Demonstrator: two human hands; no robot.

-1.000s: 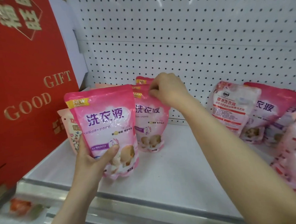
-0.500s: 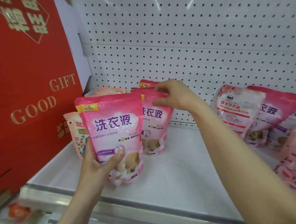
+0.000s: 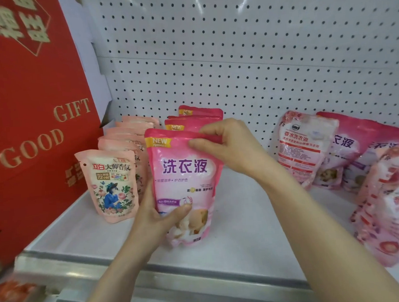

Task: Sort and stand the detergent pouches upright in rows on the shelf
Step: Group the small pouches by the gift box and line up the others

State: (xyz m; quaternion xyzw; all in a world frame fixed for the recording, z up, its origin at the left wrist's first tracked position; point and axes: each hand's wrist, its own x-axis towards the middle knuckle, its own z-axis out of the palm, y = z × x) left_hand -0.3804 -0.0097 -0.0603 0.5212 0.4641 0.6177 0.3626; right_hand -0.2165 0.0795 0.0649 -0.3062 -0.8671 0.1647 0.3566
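Note:
A bright pink detergent pouch with purple characters stands upright on the white shelf, at the front of a row of like pink pouches. My left hand grips its lower left side. My right hand pinches its top right corner. To the left stands a row of pale peach pouches with a flower picture. On the right, a jumble of pink pouches leans against the pegboard, and more lie in a heap.
A big red gift box walls off the shelf's left end. White pegboard forms the back. A metal rail runs along the shelf's front edge. Bare shelf surface lies between the pink row and the right-hand jumble.
My left hand carried the pink pouch right and back, in front of the pink row. My right hand left the pouch behind and took hold of this one's top. The peach row is now uncovered.

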